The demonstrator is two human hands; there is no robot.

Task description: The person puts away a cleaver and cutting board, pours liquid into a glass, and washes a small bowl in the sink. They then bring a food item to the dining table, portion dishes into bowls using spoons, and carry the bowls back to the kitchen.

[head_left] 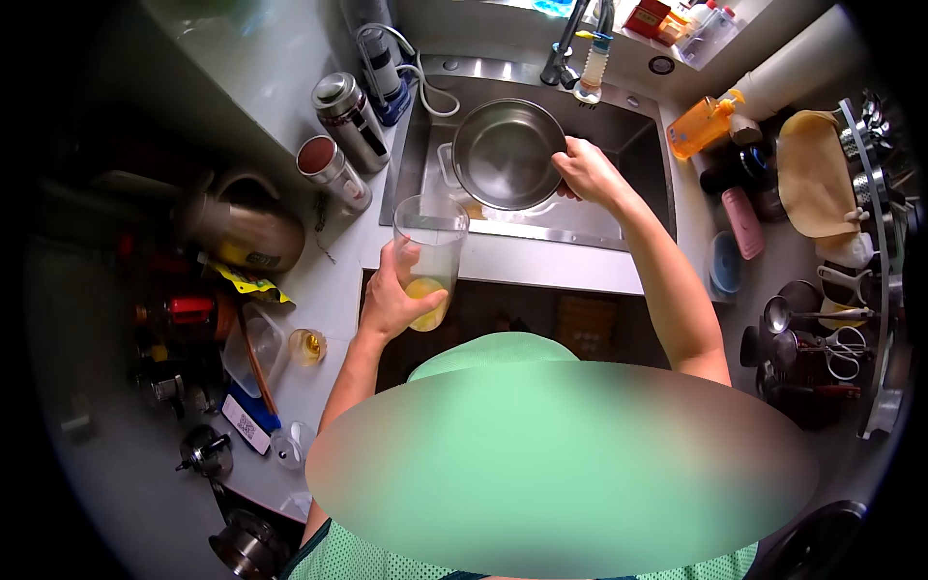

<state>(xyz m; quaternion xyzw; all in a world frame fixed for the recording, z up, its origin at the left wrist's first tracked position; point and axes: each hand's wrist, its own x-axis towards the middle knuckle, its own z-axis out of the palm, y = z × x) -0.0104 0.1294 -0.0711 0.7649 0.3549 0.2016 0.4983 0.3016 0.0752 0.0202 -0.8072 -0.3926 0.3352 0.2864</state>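
My left hand (391, 304) is wrapped round a tall clear cup (432, 227) just in front of the sink's edge. Something yellow (425, 293) lies in the bottom of the cup; whether it is egg yolk or fruit I cannot tell. Over the sink (628, 208), my right hand (588, 172) grips the side handle of a shallow steel pot (507, 155). The pot's opposite handle (446, 164) sticks out on the left, and its inside shows bare metal. Above the pot's right side stands the faucet (565, 53) with a filter on its spout.
Two steel flasks (350, 121) and a brown jug (246, 222) stand left of the sink. A small glass (308, 347) sits beside a clear plastic box (256, 343). On the right are an orange pump bottle (703, 128) and a rack (875, 242) hung with utensils.
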